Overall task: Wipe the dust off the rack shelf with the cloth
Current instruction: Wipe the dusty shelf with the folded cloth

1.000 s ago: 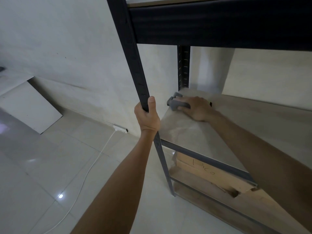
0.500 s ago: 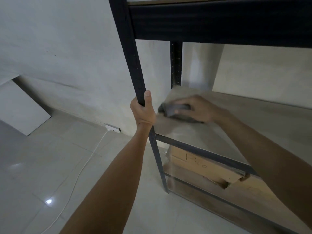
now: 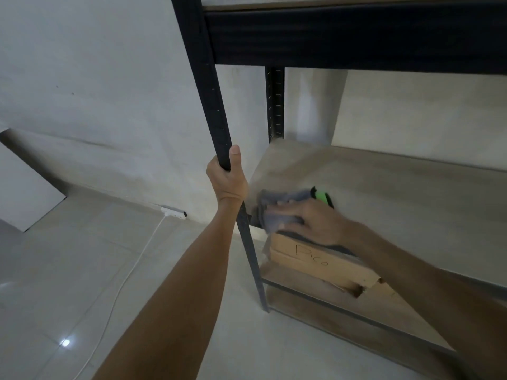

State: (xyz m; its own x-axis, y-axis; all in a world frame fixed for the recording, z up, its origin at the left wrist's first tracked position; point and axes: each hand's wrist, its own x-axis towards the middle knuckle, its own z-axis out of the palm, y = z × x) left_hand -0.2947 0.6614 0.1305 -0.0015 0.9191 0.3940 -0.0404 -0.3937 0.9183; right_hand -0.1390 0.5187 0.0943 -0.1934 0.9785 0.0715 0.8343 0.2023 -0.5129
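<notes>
- Since the earlier frame the right hand [image 3: 315,223] has pulled the cloth [image 3: 277,207] from the back left corner of the shelf [image 3: 384,193] to its front left corner.
- Now the cloth lies at the front edge of the shelf, just beside the front post [image 3: 216,105], and part of it hangs over the edge.
- It is a grey cloth, crumpled and soft, with a bright green and black part showing behind the fingers; the picture is blurred there.
- Right hand lies flat on top of the cloth, fingers together, pressing it down on the shelf.
- Left hand [image 3: 227,179] is closed around the front post, thumb pointing up along it.
- Shelf board is pale wood in a dark metal frame.
- Under it, on the lower shelf, lies a cardboard box [image 3: 318,264] with handwriting on its side.
- On the tiled floor [image 3: 68,270] at the left, a white cable [image 3: 131,270] runs to a power strip [image 3: 174,212] by the wall.
</notes>
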